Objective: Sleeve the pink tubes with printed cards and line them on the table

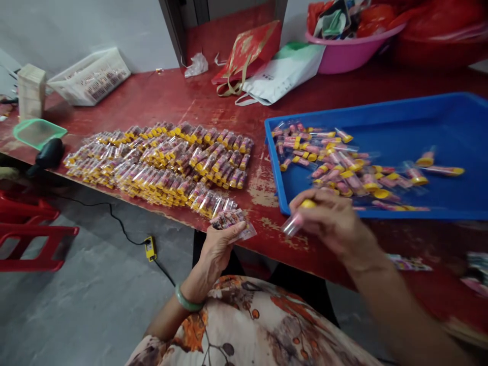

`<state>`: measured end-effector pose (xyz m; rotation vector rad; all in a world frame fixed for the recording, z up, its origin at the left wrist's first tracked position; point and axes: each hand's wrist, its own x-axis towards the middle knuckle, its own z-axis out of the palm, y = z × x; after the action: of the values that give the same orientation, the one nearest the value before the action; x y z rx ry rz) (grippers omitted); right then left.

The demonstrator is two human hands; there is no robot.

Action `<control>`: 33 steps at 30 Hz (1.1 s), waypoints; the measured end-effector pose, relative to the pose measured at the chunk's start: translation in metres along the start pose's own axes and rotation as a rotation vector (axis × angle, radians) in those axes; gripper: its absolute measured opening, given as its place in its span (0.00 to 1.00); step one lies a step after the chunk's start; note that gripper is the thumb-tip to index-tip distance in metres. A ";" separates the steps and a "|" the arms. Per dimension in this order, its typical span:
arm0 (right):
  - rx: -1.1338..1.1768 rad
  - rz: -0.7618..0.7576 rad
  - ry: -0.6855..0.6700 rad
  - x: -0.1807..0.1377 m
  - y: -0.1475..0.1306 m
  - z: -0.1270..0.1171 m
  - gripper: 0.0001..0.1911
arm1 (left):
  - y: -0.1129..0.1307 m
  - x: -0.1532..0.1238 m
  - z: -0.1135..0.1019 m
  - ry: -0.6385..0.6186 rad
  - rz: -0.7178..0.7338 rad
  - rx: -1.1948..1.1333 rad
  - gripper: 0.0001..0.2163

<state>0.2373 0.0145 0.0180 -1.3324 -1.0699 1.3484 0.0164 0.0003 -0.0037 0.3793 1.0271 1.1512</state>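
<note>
My left hand point(221, 244) is closed on a small stack of printed cards in clear sleeves point(231, 219), held at the near edge of the red table point(171, 96). My right hand point(331, 218) is pinched on a clear tube with a yellow cap point(299, 216), just in front of the blue tray point(438, 127). Loose pink tubes with yellow caps point(343, 162) lie scattered in the tray's left half. A large pile of packed tubes in clear wrappers point(163, 162) lies in rows on the table to the left.
A white basket point(91, 76), a wooden block point(31, 91), a green lid point(38, 132) and a black tool point(49, 152) stand at far left. Red and white bags point(267, 61) and a pink basin point(343, 51) are at the back. A red stool point(30, 229) and a cable point(125, 223) are on the floor.
</note>
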 end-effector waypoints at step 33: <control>0.075 -0.247 0.017 -0.076 0.041 0.026 0.08 | -0.010 -0.019 0.011 0.115 0.006 0.013 0.20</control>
<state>0.2081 -0.0671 -0.0068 -1.1156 -1.1216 1.1800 0.0301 -0.0183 0.0041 0.3294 1.1342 1.1827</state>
